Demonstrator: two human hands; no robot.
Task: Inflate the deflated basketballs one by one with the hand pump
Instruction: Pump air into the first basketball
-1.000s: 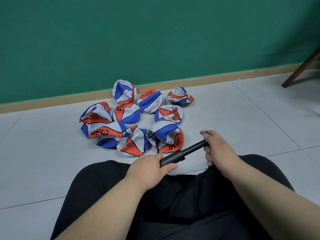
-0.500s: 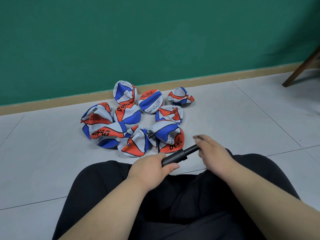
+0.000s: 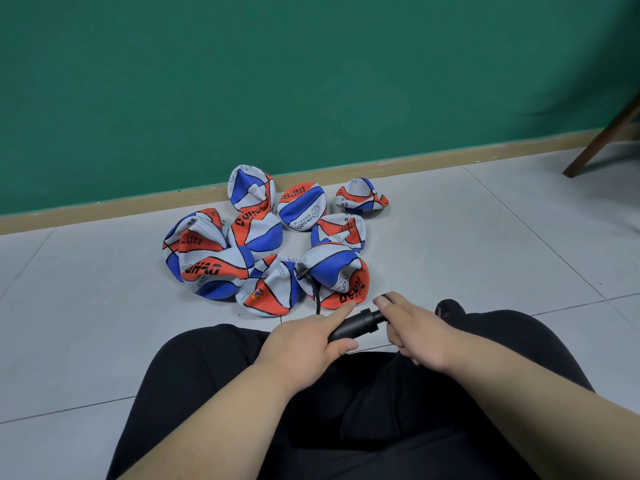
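Several deflated red, white and blue basketballs (image 3: 221,251) lie heaped on the tiled floor by the wall. The nearest ball (image 3: 334,275) has the pump's thin black hose (image 3: 316,296) plugged into it. I hold the black hand pump (image 3: 353,327) over my lap. My left hand (image 3: 304,344) grips the barrel, with the index finger stretched along it. My right hand (image 3: 412,330) grips the handle end, which sits pushed in close to the barrel and is mostly hidden by the fingers.
My crossed legs in black trousers (image 3: 346,410) fill the bottom of the view. A green wall (image 3: 277,81) with a tan skirting board (image 3: 104,211) stands behind the balls. A wooden chair leg (image 3: 602,140) slants down at the far right.
My right hand has pushed the handle in toward the barrel, so the exposed rod has almost gone. The left hand keeps its hold on the barrel, its index finger now straightened.
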